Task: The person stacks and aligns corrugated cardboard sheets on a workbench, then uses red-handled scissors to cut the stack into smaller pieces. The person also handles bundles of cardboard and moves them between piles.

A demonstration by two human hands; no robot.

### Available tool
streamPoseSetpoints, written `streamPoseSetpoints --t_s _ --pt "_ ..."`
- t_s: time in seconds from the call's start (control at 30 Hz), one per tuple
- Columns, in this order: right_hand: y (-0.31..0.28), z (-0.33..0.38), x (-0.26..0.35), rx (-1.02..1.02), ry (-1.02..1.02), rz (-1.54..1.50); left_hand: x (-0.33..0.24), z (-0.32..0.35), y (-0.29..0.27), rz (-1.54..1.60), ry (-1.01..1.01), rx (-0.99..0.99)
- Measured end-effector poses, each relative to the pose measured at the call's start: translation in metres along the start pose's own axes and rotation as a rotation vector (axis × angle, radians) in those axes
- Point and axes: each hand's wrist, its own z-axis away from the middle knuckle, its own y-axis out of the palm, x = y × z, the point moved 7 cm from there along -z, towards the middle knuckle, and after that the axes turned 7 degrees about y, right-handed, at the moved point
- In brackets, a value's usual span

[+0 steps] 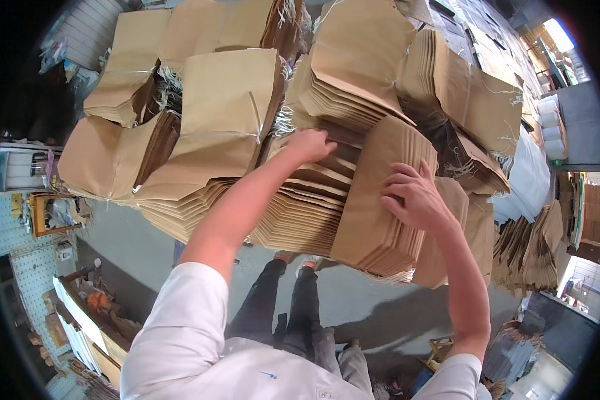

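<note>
Brown paper bags lie before me in thick stacks, many folded over. My left hand (311, 145) is curled over the edges of a layered paper bag stack (307, 210) in the middle; what its fingertips hold is hidden. My right hand (417, 195) lies on top of a tilted bundle of brown paper bags (373, 200), its fingers apart and slightly bent. That bundle leans against the layered stack, its front end toward me. White string ends (283, 120) stick out beside my left hand.
More tied bag bundles (223, 100) spread across the left and far side, with another bundle (470, 93) at the right. A fanned pile of brown sheets (530, 250) hangs farther right. A wooden box of scraps (100, 307) stands at lower left. Another person's legs (353, 367) show below.
</note>
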Motion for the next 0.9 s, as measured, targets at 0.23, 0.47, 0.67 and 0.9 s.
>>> streamPoseSetpoints --t_s 0.23,0.47,0.67,0.9 --pt "-0.002 0.026 -0.018 -0.018 0.091 -0.020 0.014 -0.037 0.070 -0.273 -0.054 0.382" --pt "-0.008 0.056 -0.046 -0.022 0.150 -0.075 -0.028 0.019 0.050 -0.168 0.147 0.162" --pt "-0.009 0.086 -0.090 -0.047 0.161 -0.129 -0.065 0.105 0.063 -0.156 0.279 0.318" --pt "-0.008 0.103 -0.121 -0.071 0.231 -0.212 -0.076 0.197 0.097 -0.434 0.589 0.082"
